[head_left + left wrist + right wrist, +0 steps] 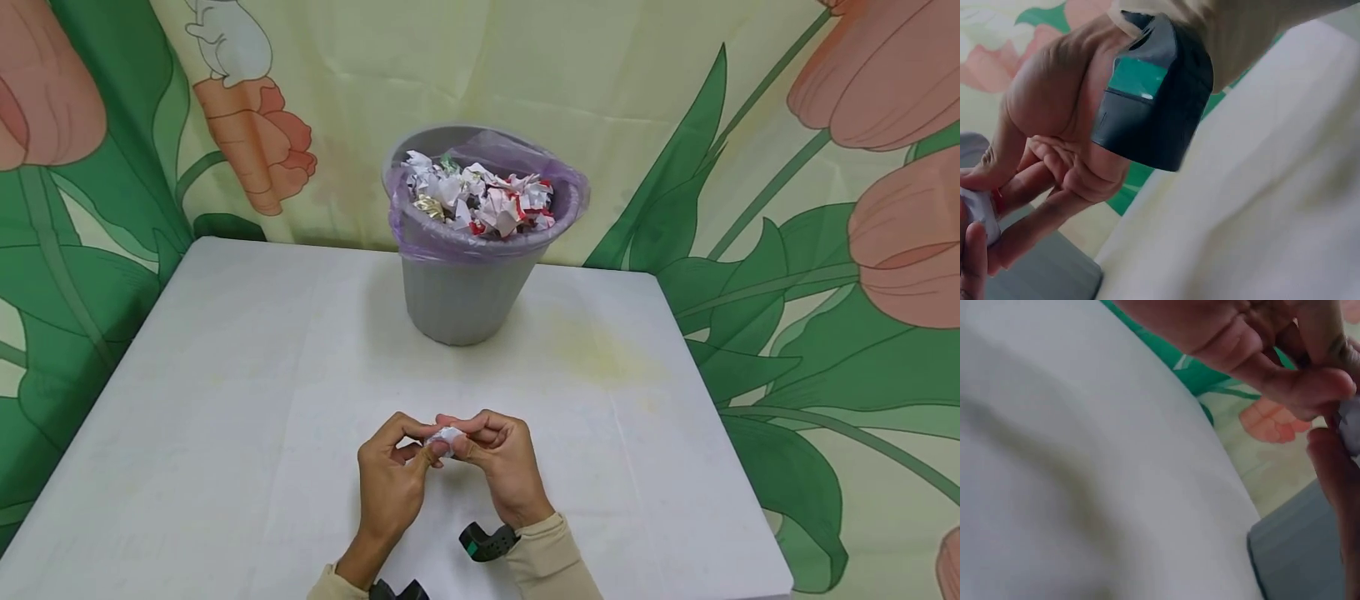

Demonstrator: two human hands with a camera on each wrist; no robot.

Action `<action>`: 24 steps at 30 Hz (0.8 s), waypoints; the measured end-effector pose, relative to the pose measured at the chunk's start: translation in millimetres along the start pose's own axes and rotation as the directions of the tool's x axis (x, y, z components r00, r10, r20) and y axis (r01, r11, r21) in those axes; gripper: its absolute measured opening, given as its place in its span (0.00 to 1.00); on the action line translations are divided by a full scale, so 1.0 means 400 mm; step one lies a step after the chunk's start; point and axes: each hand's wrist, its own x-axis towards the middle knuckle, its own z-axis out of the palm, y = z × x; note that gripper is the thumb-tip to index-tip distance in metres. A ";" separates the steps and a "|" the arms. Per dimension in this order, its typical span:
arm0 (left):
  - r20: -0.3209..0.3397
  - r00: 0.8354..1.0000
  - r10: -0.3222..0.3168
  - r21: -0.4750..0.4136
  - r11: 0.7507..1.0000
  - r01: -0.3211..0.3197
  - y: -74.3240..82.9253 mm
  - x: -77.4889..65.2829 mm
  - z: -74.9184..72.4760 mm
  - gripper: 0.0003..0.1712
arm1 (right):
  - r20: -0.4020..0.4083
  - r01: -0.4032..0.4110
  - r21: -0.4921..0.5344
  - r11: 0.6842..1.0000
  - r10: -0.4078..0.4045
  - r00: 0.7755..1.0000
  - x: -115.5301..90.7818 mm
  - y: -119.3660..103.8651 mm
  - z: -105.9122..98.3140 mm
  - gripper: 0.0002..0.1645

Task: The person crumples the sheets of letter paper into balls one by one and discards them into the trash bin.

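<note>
Both hands meet over the near part of the table. Between them is a small crumpled piece of white paper (446, 437), pinched by fingertips and thumbs from either side. My left hand (393, 479) grips its left side, and my right hand (510, 467) holds the right side. In the left wrist view the paper (982, 215) shows at the left edge with a bit of red beside it. At the right edge of the right wrist view, the paper (1350, 428) sits partly behind fingers.
A grey bin (461, 300) with a purple liner (573, 187) stands at the back of the white table (225, 400). Crumpled paper scraps (480, 196), white, red and gold, fill it near the rim. Behind hangs a flower-patterned cloth (637, 125). Black wrist cameras (487, 542) sit near the sleeves.
</note>
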 end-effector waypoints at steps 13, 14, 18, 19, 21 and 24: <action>0.015 0.997 -0.081 0.102 0.992 0.079 0.002 0.008 -0.025 0.14 | 0.007 -0.111 0.064 0.992 0.111 0.994 0.006 0.004 0.023 0.07; 0.013 0.997 -0.081 0.116 0.990 0.079 0.002 0.006 -0.025 0.14 | 0.024 -0.138 0.060 0.989 0.137 0.990 0.007 0.001 0.020 0.08; 0.011 0.997 -0.072 0.131 0.989 0.070 -0.003 0.001 -0.027 0.15 | 0.075 -0.200 0.042 0.979 0.196 0.978 0.010 -0.005 0.011 0.10; 0.013 0.998 -0.068 0.129 0.989 0.066 -0.005 0.000 -0.027 0.15 | 0.074 -0.201 0.034 0.979 0.198 0.977 0.010 -0.004 0.010 0.10; 0.019 0.998 -0.061 0.126 0.990 0.058 -0.010 -0.001 -0.026 0.15 | 0.051 -0.181 0.017 0.983 0.180 0.982 0.010 -0.002 0.012 0.11; 0.016 0.998 -0.059 0.121 0.991 0.056 -0.012 -0.001 -0.023 0.17 | -0.021 -0.116 -0.013 0.993 0.116 0.993 0.008 0.004 0.021 0.13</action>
